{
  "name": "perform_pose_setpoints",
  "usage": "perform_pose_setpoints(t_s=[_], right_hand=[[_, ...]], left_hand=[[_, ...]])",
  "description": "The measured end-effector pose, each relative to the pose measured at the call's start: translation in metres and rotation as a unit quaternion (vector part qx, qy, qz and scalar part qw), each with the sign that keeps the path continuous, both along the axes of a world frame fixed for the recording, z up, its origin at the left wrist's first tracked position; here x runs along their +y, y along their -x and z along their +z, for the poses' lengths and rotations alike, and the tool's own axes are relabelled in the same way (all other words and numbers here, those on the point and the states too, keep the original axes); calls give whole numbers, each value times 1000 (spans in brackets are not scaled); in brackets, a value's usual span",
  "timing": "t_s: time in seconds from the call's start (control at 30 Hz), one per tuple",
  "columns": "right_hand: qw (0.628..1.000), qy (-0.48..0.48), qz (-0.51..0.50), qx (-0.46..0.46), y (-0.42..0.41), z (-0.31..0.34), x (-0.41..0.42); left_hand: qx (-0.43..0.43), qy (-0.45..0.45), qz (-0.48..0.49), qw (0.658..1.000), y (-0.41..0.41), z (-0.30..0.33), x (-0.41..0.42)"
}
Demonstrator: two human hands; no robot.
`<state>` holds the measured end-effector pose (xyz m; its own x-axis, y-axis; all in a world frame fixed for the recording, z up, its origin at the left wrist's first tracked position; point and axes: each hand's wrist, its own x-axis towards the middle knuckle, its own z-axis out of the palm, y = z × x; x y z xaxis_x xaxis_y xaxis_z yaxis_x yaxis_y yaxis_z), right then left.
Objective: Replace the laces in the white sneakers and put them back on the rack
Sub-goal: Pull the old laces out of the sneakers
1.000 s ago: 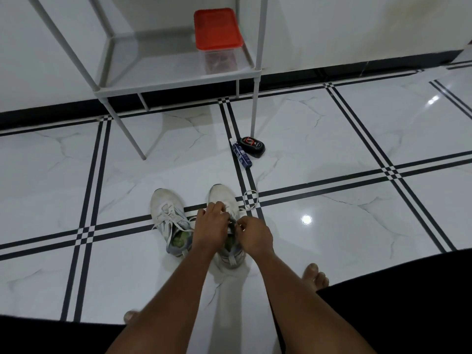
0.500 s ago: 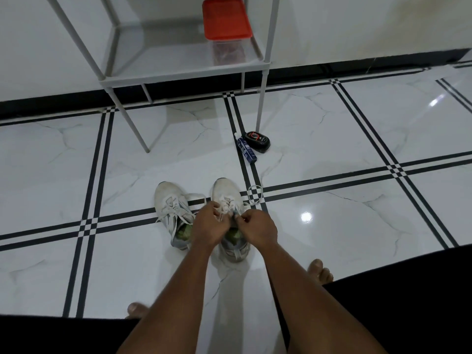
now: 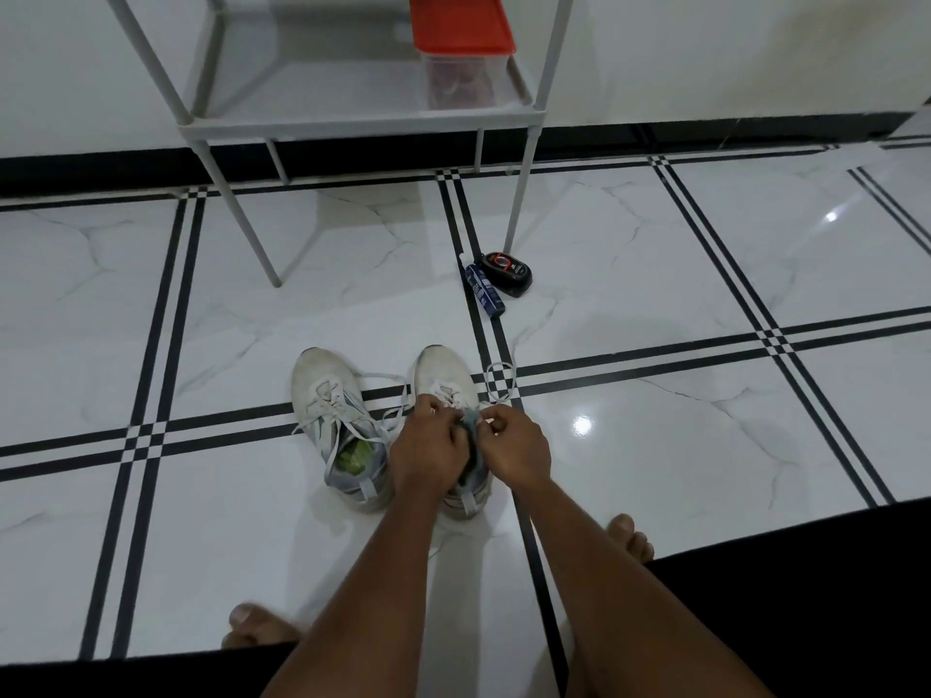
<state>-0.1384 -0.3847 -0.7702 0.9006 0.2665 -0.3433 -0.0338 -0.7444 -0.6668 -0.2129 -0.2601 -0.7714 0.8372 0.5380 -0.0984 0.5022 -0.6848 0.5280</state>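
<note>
Two white sneakers stand side by side on the tiled floor, toes pointing away from me. The left sneaker [image 3: 330, 395] has loose white laces and a green insole showing. Over the right sneaker [image 3: 441, 372] both my hands work at the lace. My left hand [image 3: 428, 450] pinches the lace at the shoe's upper eyelets. My right hand [image 3: 514, 443] pinches the other lace end beside the grey tongue. A loop of white lace [image 3: 499, 377] trails on the floor to the right of the toe. The grey metal rack [image 3: 352, 120] stands beyond the shoes against the wall.
A clear box with a red lid [image 3: 461, 40] sits on the rack's shelf. A blue tube [image 3: 484, 289] and a black shoe-polish container [image 3: 506, 274] lie near the rack's right front leg. My bare feet and black shorts fill the bottom.
The view has shifted so the shoes and rack sit slightly differently in frame. My hands stay on the right sneaker's lace, and the lace loop beside the toe has spread out.
</note>
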Motion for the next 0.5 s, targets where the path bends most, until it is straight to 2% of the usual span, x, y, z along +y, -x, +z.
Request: perform_pose_setpoints(t_s=[0.07, 0.13, 0.2, 0.27, 0.3, 0.33, 0.4, 0.47, 0.5], right_hand=[[1000, 11, 5, -9, 0, 2, -1], [1000, 21, 11, -20, 1, 4, -2], [999, 21, 3, -26, 1, 5, -4], [999, 25, 4, -34, 1, 4, -3], [999, 24, 7, -35, 0, 4, -2], [999, 21, 11, -33, 0, 3, -2], [999, 26, 23, -34, 0, 4, 0], [999, 31, 25, -34, 0, 4, 0], [999, 31, 24, -34, 0, 4, 1]], left_hand=[[20, -42, -23, 999, -5, -2, 1], [2, -44, -23, 999, -9, -2, 3], [-54, 20, 77, 995, -14, 3, 5], [-113, 100, 244, 958, -19, 8, 10], [-137, 111, 294, 939, -19, 10, 12], [-146, 95, 304, 937, -18, 11, 13], [-139, 39, 216, 966, -13, 11, 17], [-74, 21, 61, 995, -13, 8, 15], [-40, -11, -5, 999, -12, 4, 14]])
